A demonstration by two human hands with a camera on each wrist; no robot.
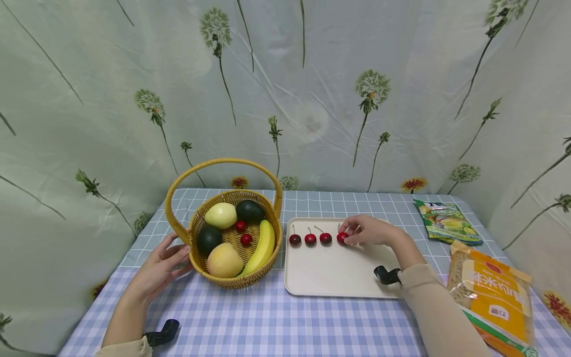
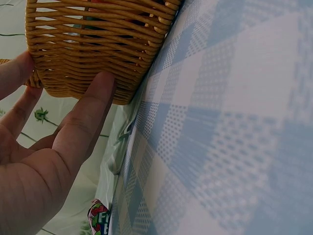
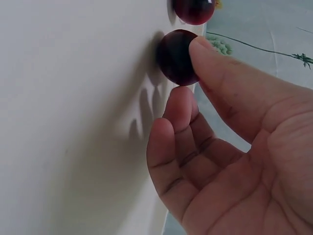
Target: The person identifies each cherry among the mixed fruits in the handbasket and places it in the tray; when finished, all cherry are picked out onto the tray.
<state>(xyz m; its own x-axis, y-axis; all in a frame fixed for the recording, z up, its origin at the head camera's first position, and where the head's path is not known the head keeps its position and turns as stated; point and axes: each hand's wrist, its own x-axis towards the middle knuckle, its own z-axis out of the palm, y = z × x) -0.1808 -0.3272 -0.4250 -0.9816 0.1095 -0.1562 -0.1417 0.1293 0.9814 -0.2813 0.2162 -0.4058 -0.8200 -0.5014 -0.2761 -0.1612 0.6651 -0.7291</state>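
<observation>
The right hand (image 1: 368, 231) pinches a cherry (image 1: 342, 238) between thumb and fingertips over the far half of the tray (image 1: 330, 275). Recommended: use light side pressure; release only with the fruit settled on the tray, to limit rolling. Align with the three cherries (image 1: 310, 240) toward the tray's left end. The left hand (image 1: 156, 272), fingers spread, touches the basket (image 1: 234, 283) left of the tray.

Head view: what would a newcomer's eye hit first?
Likely the yellow wicker basket left of centre, with its tall handle and bright banana. Next, the row of four red cherries on the pale tray beside it, the right grip at the rightmost. Then the orange bag, lower right.
</observation>
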